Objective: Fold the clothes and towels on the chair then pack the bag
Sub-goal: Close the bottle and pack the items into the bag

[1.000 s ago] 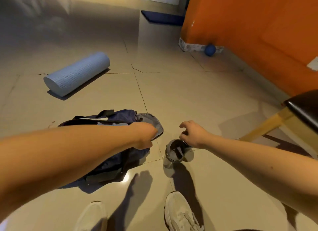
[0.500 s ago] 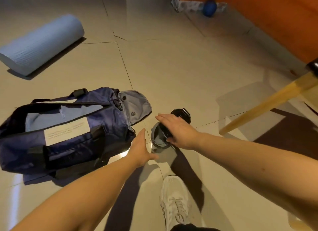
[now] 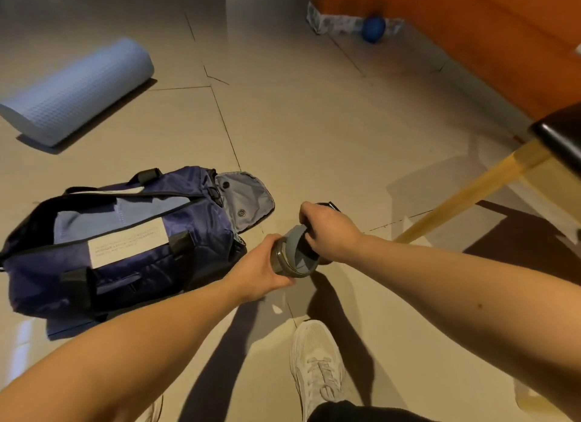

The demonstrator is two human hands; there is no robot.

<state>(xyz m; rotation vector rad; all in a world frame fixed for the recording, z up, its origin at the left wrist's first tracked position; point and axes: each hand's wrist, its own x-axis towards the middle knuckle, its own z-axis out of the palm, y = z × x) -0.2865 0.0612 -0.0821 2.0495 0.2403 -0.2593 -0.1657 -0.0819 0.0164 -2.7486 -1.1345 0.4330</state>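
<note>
Grips grey bottle (image 3: pixel 295 258) with left hand (image 3: pixel 262 266), pinches its rim with right hand (image 3: pixel 330 229), hiding most of its black lid (image 3: pixel 329 205)

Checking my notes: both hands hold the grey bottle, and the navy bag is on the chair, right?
No. The left hand and right hand hold the grey bottle, but the navy bag lies on the floor, not the chair; head view.
</note>
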